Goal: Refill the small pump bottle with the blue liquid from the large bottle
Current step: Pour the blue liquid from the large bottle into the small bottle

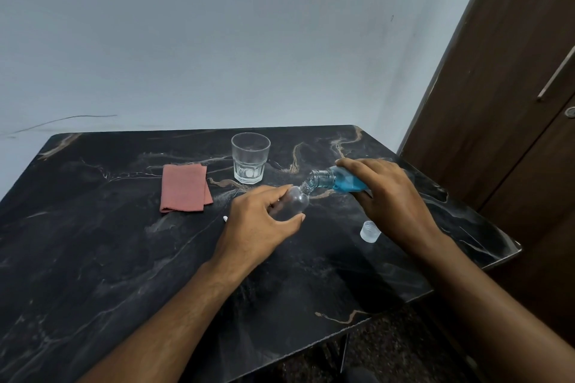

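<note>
My left hand (263, 218) grips the small clear bottle (294, 200), which is tilted with its open neck pointing up and to the right. My right hand (387, 196) holds the large bottle (337, 182) on its side, blue liquid pooled toward its neck. The large bottle's open mouth touches the small bottle's neck. The small bottle looks clear inside. A clear cap (370, 231) stands on the table below my right hand. A small white tip (225, 218) shows just left of my left hand; most of that thing is hidden.
A clear drinking glass (250, 157) stands behind the bottles. A folded pink cloth (185, 187) lies to the left of it. The black marble table (93, 242) ends close on the right, next to a brown wooden door (513, 102).
</note>
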`<control>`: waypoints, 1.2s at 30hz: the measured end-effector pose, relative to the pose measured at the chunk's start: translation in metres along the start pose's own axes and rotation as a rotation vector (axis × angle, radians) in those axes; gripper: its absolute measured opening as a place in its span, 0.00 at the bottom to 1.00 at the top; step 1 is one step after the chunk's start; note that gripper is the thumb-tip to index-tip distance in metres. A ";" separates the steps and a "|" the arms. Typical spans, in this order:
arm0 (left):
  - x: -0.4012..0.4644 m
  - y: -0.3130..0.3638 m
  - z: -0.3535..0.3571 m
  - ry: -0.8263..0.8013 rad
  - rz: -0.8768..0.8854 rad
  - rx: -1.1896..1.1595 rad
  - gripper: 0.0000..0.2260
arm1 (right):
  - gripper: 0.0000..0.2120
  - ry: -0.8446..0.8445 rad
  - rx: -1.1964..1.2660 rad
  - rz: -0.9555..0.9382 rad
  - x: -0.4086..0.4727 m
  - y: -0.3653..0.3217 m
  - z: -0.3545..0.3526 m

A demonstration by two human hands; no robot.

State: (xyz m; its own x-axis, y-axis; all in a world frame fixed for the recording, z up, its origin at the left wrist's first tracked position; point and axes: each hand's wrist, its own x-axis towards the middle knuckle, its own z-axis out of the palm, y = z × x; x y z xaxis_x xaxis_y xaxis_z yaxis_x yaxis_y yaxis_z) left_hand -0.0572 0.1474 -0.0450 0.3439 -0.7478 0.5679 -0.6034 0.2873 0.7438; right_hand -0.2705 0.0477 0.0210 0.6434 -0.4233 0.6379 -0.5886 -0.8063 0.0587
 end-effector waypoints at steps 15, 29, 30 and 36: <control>0.000 0.001 0.000 0.005 0.001 0.002 0.23 | 0.25 -0.010 -0.010 -0.012 0.001 0.002 -0.001; 0.000 0.000 0.000 0.007 0.005 -0.007 0.23 | 0.25 -0.022 -0.009 -0.012 0.001 0.003 -0.001; 0.000 0.001 0.000 0.008 0.003 -0.011 0.23 | 0.25 -0.022 -0.010 -0.011 0.001 0.003 -0.001; 0.000 0.003 -0.001 0.008 0.003 -0.007 0.22 | 0.25 -0.022 -0.008 -0.010 0.000 0.003 -0.001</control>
State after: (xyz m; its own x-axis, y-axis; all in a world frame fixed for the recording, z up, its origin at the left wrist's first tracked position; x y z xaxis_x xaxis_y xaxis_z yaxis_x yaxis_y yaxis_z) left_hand -0.0584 0.1488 -0.0425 0.3482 -0.7422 0.5726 -0.5990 0.2937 0.7449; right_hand -0.2726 0.0454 0.0216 0.6597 -0.4247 0.6200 -0.5860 -0.8072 0.0707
